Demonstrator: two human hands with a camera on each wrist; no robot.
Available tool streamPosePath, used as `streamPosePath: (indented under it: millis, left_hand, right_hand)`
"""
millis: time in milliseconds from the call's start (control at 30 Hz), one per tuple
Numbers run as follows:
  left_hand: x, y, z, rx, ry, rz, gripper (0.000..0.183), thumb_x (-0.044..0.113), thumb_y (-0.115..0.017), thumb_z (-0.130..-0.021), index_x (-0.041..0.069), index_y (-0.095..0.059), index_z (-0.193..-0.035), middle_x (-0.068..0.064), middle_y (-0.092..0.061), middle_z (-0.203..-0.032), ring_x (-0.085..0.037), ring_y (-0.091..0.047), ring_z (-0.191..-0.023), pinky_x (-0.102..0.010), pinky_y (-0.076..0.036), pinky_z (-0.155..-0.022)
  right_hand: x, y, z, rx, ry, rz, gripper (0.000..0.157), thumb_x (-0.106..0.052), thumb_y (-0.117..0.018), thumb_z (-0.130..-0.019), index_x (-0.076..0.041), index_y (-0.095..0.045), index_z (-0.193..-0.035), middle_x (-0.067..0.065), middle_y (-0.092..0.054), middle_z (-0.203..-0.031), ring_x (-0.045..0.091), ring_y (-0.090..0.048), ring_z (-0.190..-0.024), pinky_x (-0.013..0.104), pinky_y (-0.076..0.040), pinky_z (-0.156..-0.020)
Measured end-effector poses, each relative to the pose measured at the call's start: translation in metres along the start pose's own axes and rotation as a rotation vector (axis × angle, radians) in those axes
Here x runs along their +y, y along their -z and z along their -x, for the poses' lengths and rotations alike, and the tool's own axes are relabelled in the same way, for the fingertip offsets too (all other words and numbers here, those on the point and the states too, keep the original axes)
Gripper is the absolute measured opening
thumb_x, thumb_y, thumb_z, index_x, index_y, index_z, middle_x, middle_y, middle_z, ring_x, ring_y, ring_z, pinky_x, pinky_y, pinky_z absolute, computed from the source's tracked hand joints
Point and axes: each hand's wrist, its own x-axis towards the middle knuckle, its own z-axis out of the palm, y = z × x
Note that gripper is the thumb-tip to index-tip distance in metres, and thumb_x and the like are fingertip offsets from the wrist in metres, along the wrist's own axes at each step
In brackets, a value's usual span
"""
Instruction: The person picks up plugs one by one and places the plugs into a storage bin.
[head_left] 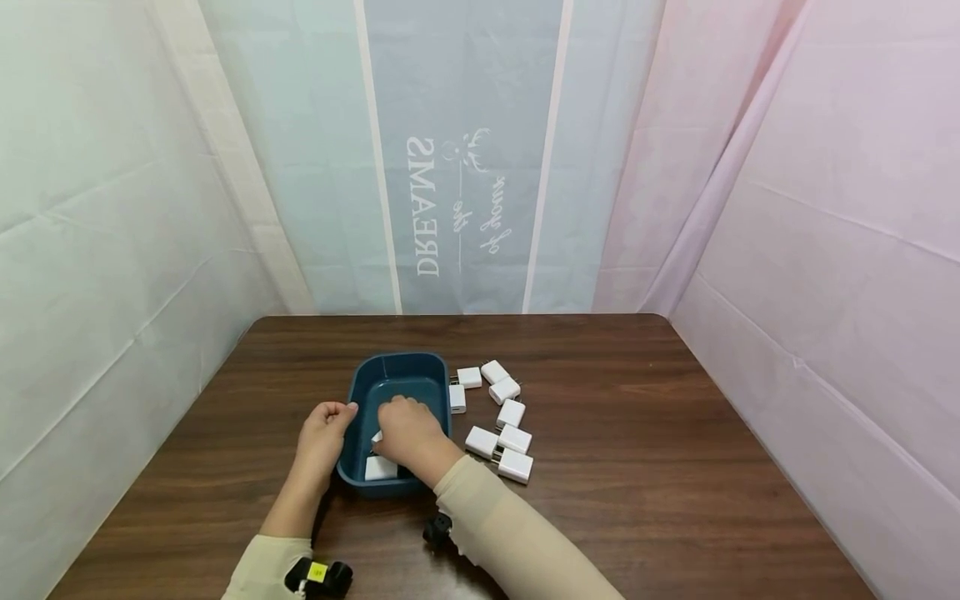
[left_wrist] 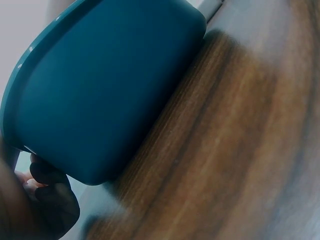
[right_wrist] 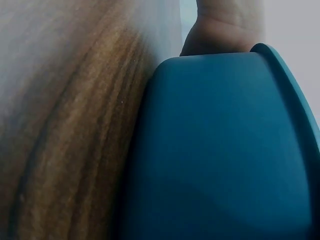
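A dark blue plastic bin point(head_left: 390, 360) stands on the table, its outer wall filling much of both wrist views. At its left side my left hand point(head_left: 324, 433) pinches the rim between thumb and fingers. My right hand point(head_left: 411, 433) reaches down inside the bin, fingers curled round a white charger plug point(head_left: 377, 437), most of which the hand hides. Another white charger plug point(head_left: 381, 468) lies on the bin's floor at the near end.
To the right of the bin several white charger plugs lie loose on the brown wooden table point(head_left: 637, 467), among them one plug point(head_left: 457, 398) close against the bin's wall. Fabric curtains point(head_left: 465, 83) hang behind the table and along both sides.
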Motion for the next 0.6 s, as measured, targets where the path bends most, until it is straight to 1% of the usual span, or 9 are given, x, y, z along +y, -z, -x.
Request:
streamPosePath:
  millis: [133, 333, 467, 600]
  left_hand:
    - [0.001, 0.001, -0.001, 0.003, -0.006, 0.002, 0.039, 0.040, -0.055, -0.106, 0.003, -0.051, -0.119, -0.008, -0.050, -0.096, -0.021, -0.047, -0.089, -0.032, -0.041, -0.074]
    - [0.000, 0.000, -0.001, 0.001, -0.004, 0.002, 0.040, 0.041, -0.055, -0.105, 0.004, -0.051, -0.118, -0.006, -0.050, -0.094, -0.020, -0.047, -0.088, -0.032, -0.041, -0.073]
    - [-0.002, -0.001, -0.002, 0.005, -0.005, 0.009, 0.039, 0.041, -0.055, -0.105, 0.003, -0.051, -0.117, -0.006, -0.050, -0.092, -0.020, -0.047, -0.087, -0.032, -0.040, -0.072]
    - [-0.002, -0.002, -0.003, 0.004, -0.006, 0.022, 0.037, 0.039, -0.055, -0.105, 0.003, -0.051, -0.116, -0.005, -0.050, -0.091, -0.020, -0.048, -0.086, -0.031, -0.041, -0.071]
  right_hand:
    - [0.000, 0.002, -0.001, 0.005, 0.007, -0.005, 0.038, -0.045, -0.079, -0.088, -0.018, -0.074, -0.114, 0.002, -0.068, -0.112, 0.015, -0.065, -0.099, 0.033, -0.055, -0.088]
    - [0.001, 0.004, 0.002, 0.003, 0.016, 0.032, 0.045, -0.047, -0.078, -0.089, -0.017, -0.072, -0.122, 0.003, -0.067, -0.116, 0.016, -0.064, -0.102, 0.033, -0.055, -0.088]
    - [0.002, 0.008, 0.006, 0.021, 0.039, 0.063, 0.048, -0.048, -0.076, -0.091, -0.016, -0.069, -0.127, 0.004, -0.066, -0.121, 0.017, -0.064, -0.106, 0.033, -0.055, -0.089]
    - [0.006, 0.013, 0.010, 0.055, 0.067, 0.068, 0.049, -0.047, -0.075, -0.092, -0.014, -0.068, -0.128, 0.005, -0.066, -0.123, 0.018, -0.064, -0.107, 0.033, -0.055, -0.090]
